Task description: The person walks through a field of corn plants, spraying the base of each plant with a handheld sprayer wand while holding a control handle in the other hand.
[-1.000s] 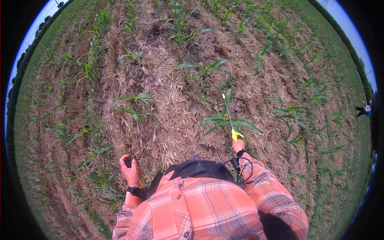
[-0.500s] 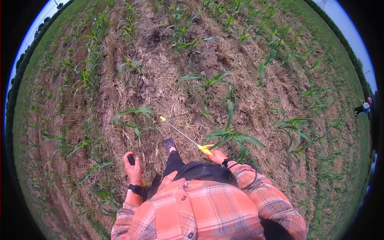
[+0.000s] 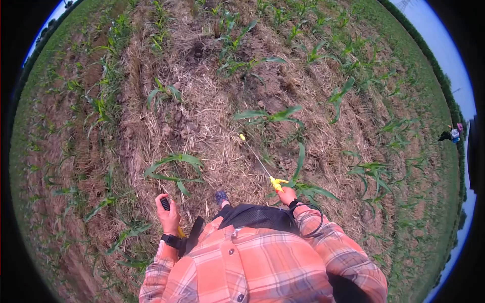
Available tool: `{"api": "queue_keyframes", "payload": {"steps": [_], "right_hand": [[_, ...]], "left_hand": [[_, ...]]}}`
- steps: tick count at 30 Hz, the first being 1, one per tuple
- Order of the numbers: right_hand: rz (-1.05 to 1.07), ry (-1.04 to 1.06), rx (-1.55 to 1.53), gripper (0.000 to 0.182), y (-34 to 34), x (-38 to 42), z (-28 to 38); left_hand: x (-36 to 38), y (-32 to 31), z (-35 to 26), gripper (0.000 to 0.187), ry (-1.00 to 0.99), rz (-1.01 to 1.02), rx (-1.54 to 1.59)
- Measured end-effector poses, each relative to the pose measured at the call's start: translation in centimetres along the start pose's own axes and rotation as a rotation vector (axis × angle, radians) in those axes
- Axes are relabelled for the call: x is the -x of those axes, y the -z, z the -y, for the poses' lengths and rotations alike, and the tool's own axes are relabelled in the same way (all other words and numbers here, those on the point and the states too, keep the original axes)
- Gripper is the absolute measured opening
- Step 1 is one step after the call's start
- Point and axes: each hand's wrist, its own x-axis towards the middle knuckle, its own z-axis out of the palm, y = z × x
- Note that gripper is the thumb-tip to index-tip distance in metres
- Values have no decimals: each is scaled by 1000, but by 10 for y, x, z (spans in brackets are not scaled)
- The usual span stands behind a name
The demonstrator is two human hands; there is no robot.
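Observation:
My right hand (image 3: 287, 195) is closed around the handle of a yellow spray wand (image 3: 277, 183). Its thin metal rod slants up and left to a yellow nozzle (image 3: 242, 137) above the straw-covered soil, left of a young green plant (image 3: 273, 116). A dark hose runs past my right wrist. At lower left, my left hand (image 3: 169, 216) is wrapped around a black grip (image 3: 165, 203) on a lever, part of which shows yellow below the hand. A leafy plant (image 3: 178, 160) stands between the left hand and the nozzle.
Rows of young plants (image 3: 374, 170) grow in dry soil and straw all around. My shoe (image 3: 221, 197) is on the ground ahead of my body. Far off at the right edge, a person (image 3: 453, 134) stands in the field. A dark tree line borders it.
The wand and my right hand have moved right, and the nozzle has swung right and slightly up. My shoe sits lower and closer to my body. The left hand keeps its hold.

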Motion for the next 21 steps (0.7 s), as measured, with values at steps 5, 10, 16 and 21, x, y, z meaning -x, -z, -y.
{"api": "queue_keyframes", "payload": {"steps": [5, 10, 16, 21], "right_hand": [[-241, -217, 82, 23, 12, -42, -9], [-374, -187, 126, 23, 12, -82, -17], [-249, -108, 196, 25, 4, -107, 41], [10, -70, 141, 30, -8, -114, 116]], "left_hand": [[-35, 8, -19, 22, -5, -44, 10], [-59, 17, -13, 22, -14, -53, -7], [-73, 21, -22, 23, 39, -98, 41], [-88, 19, -28, 23, 24, -200, 4]]}}
